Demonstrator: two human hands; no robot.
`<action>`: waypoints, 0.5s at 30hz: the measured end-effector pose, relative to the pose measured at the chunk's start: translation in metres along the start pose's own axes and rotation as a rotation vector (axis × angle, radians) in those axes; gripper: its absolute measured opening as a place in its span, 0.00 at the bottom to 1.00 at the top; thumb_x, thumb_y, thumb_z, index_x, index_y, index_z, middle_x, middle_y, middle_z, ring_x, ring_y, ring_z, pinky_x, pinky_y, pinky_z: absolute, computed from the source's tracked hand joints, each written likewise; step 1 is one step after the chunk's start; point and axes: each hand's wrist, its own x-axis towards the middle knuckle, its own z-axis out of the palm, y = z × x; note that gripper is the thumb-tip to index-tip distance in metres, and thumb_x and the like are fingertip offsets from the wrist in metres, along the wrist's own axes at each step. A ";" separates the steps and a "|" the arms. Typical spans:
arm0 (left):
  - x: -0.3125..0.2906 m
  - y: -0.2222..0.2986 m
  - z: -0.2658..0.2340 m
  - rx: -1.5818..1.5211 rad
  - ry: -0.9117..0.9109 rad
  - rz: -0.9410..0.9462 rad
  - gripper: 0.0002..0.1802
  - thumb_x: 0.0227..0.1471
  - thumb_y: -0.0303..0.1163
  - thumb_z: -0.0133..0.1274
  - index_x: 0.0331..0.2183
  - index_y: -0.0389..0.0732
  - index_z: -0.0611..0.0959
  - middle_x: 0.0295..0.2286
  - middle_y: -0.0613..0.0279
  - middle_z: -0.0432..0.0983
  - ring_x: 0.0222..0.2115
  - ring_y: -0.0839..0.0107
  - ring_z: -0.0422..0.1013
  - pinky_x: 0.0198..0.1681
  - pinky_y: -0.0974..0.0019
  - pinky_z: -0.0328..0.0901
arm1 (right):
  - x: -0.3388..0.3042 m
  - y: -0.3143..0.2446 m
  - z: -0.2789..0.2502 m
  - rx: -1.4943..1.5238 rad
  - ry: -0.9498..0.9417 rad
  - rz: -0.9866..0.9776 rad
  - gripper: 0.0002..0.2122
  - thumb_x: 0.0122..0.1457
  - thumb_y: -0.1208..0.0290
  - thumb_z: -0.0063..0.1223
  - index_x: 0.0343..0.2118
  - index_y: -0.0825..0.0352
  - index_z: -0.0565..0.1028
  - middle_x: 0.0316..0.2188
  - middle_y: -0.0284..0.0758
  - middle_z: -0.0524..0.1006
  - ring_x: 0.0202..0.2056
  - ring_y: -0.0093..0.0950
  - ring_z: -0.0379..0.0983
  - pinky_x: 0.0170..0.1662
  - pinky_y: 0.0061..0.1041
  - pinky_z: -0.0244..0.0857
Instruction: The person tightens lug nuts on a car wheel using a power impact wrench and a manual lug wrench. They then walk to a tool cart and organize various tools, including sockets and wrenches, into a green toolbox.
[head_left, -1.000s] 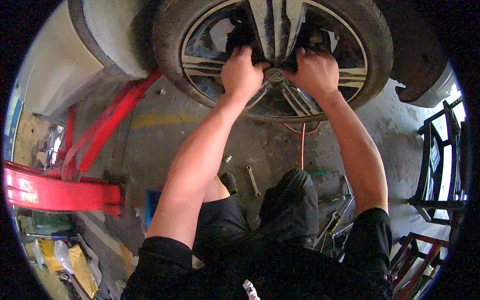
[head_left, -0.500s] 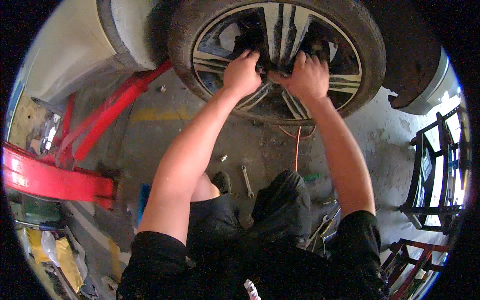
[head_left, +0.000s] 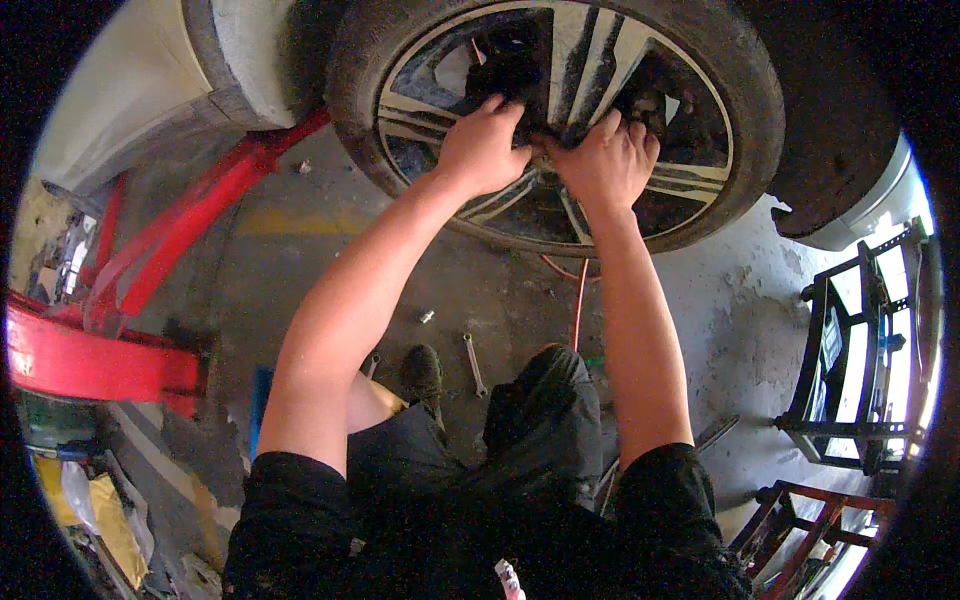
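The far wheel (head_left: 668,207) has silvery spokes (head_left: 568,60) striped with black, inside a dark tyre (head_left: 754,110). Left, my feed gives me a red lift arm (head_left: 220,197), a pale grey car panel (head_left: 120,100) and a yellow stripe (head_left: 300,221) on grey floor (head_left: 290,285). I see black sleeves (head_left: 290,510) near.

- Black top (head_left: 480,545), its short, loose left sleeve (head_left: 290,505) and right sleeve (head_left: 662,490) plain-hemmed
- Forearms (head_left: 350,285) and fingers (head_left: 637,140) bare
- Charcoal legwear (head_left: 550,410), creased and faded-looking over the right knee
- Dark shoe (head_left: 423,370), details too dim to tell
- Pale, cord-like piece (head_left: 509,578) at the front of the top
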 end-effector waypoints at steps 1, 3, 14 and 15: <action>0.001 0.001 -0.001 -0.003 -0.037 -0.008 0.29 0.45 0.43 0.61 0.46 0.36 0.76 0.45 0.41 0.72 0.42 0.43 0.72 0.45 0.50 0.69 | 0.000 0.001 0.001 0.001 0.011 0.000 0.38 0.34 0.34 0.64 0.34 0.70 0.72 0.32 0.44 0.78 0.43 0.40 0.71 0.52 0.38 0.59; 0.003 0.004 -0.004 -0.009 -0.113 -0.021 0.30 0.46 0.42 0.60 0.48 0.36 0.76 0.47 0.39 0.71 0.43 0.43 0.72 0.46 0.50 0.69 | 0.000 0.003 0.003 0.000 0.033 0.005 0.37 0.35 0.35 0.64 0.33 0.69 0.72 0.32 0.43 0.78 0.42 0.40 0.71 0.51 0.38 0.59; -0.006 0.004 -0.003 -0.048 -0.010 0.045 0.26 0.46 0.34 0.60 0.47 0.33 0.76 0.45 0.40 0.72 0.42 0.43 0.72 0.45 0.51 0.69 | -0.006 -0.005 0.011 0.006 0.080 0.045 0.36 0.36 0.37 0.64 0.33 0.71 0.72 0.34 0.42 0.77 0.44 0.40 0.69 0.54 0.41 0.54; -0.005 0.006 -0.006 -0.072 -0.020 0.028 0.25 0.46 0.34 0.60 0.46 0.33 0.76 0.44 0.40 0.73 0.42 0.43 0.72 0.44 0.50 0.69 | -0.005 -0.005 0.012 0.003 0.093 0.043 0.36 0.36 0.37 0.64 0.33 0.71 0.72 0.34 0.42 0.77 0.44 0.40 0.69 0.54 0.42 0.54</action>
